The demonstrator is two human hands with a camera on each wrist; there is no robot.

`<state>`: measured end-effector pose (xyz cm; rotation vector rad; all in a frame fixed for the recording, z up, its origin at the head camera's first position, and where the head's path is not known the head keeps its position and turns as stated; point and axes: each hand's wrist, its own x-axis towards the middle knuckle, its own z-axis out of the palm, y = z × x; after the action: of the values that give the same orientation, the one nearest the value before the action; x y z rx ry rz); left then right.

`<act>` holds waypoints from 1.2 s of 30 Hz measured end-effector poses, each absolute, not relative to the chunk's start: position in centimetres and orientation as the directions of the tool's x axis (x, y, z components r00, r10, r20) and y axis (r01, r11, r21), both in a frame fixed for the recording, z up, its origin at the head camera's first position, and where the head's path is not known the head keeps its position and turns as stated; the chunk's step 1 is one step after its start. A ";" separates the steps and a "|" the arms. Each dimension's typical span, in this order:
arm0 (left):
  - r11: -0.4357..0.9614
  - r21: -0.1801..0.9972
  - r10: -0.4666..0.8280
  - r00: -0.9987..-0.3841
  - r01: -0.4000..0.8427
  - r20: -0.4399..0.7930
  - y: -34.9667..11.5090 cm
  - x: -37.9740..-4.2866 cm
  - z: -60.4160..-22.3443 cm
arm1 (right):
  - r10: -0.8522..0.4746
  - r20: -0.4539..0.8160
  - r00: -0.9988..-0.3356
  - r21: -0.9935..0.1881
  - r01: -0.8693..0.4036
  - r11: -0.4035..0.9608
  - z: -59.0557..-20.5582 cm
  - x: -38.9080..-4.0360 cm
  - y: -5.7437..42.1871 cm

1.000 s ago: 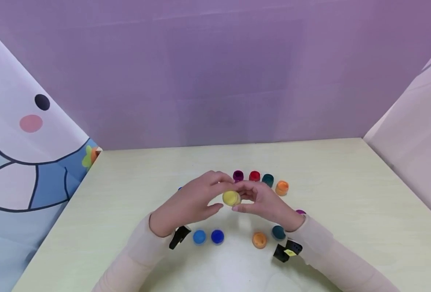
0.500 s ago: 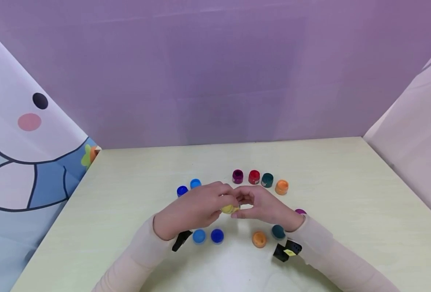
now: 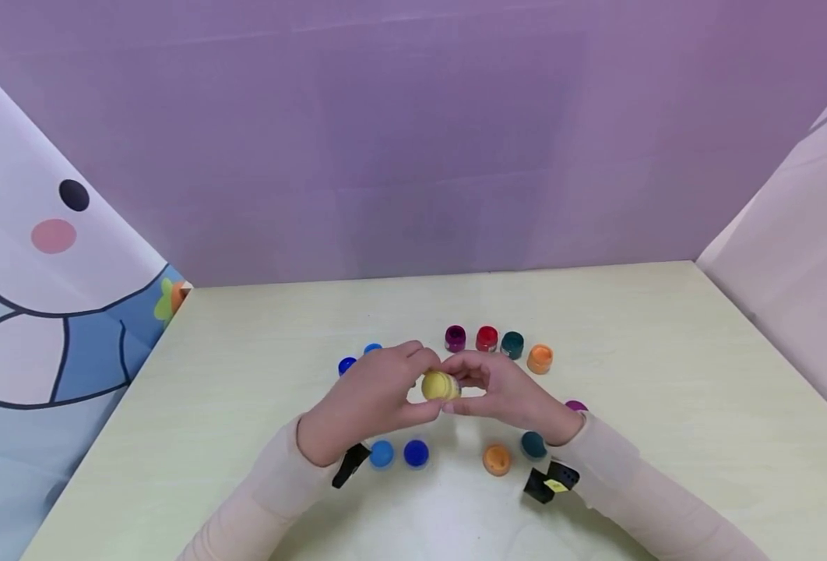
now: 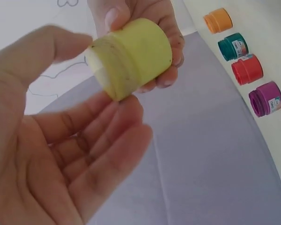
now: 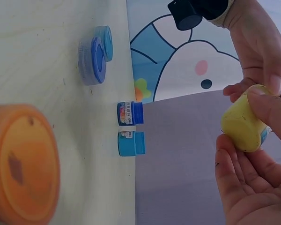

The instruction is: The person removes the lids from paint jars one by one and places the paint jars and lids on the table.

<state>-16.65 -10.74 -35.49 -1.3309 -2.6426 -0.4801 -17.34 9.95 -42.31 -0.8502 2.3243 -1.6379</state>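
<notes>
A small yellow paint jar is held tilted above the table, its capped end toward my left hand. My right hand grips the jar's body between thumb and fingers, seen closely in the right wrist view. My left hand has its thumb and fingertips at opposite edges of the lid, the fingers spread wide around it. In the left wrist view the palm faces the camera and the lid's outer face is mostly turned away.
Purple, red, green and orange jars stand behind my hands, two blue jars at back left. Nearer lie light blue, dark blue, orange and green lids. A purple lid is partly hidden.
My left hand comes from beside the jar, closes over the lid, then its fingers spread around it. The jar dips and rises again. My right hand keeps its grip.
</notes>
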 end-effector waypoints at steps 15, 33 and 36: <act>0.517 0.160 0.810 -0.541 0.841 0.224 -11.2 -16.5 -35.1 | -0.550 0.163 -0.819 -0.912 -0.339 0.233 -42.3 -17.4 10.1; 0.366 0.100 0.910 -0.378 0.925 0.172 -11.1 -16.5 -34.9 | -0.637 0.158 -0.755 -0.924 -0.340 0.173 -42.3 -17.3 10.1; 0.373 0.124 0.903 -0.391 0.919 0.179 -11.2 -16.6 -35.0 | -0.634 0.165 -0.755 -0.924 -0.343 0.169 -42.3 -17.2 10.1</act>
<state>-16.60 -11.17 -34.96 -1.6861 -2.5354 -0.3121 -17.22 10.06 -42.31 -0.9423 2.1877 -1.6186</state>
